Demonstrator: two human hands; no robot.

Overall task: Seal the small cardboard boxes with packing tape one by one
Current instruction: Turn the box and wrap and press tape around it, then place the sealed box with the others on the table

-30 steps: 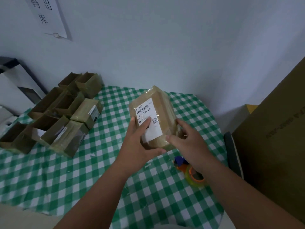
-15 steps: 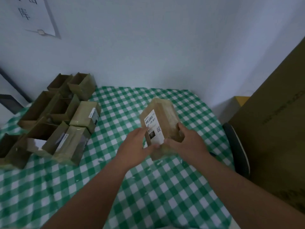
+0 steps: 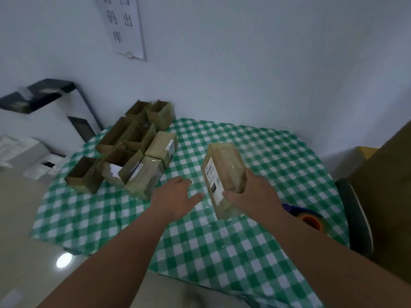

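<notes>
R hand (image 3: 255, 194) grips the taped box (image 3: 223, 174) from its right side, thumb hooked round the near lower edge, fingers over the top face; box tilted, white label w/ barcode facing left, lower end just above or on the tabletop (image 3: 266, 156), cannot tell which. L hand (image 3: 175, 196) is off the box, grip released, fingers spread & relaxed, hovering low over the green-white check cloth between the box and the pile; not touching either. Pile of boxes (image 3: 135, 152) sits at the far-left of the tabletop: several w/ flaps open, approx two closed ones w/ labels nearest the middle, all packed close & touching. Tape roll (image 3: 311, 220), orange core w/ a blue part behind it, lies on the cloth just right of the R forearm, partly hidden by it. Big brown carton (image 3: 387, 196) stands at the right edge; dark chair edge (image 3: 355, 218) beside it. Paper notice (image 3: 124, 25) w/ printed characters on the wall; grey-white machine (image 3: 33, 112) at far left, blurred.
</notes>
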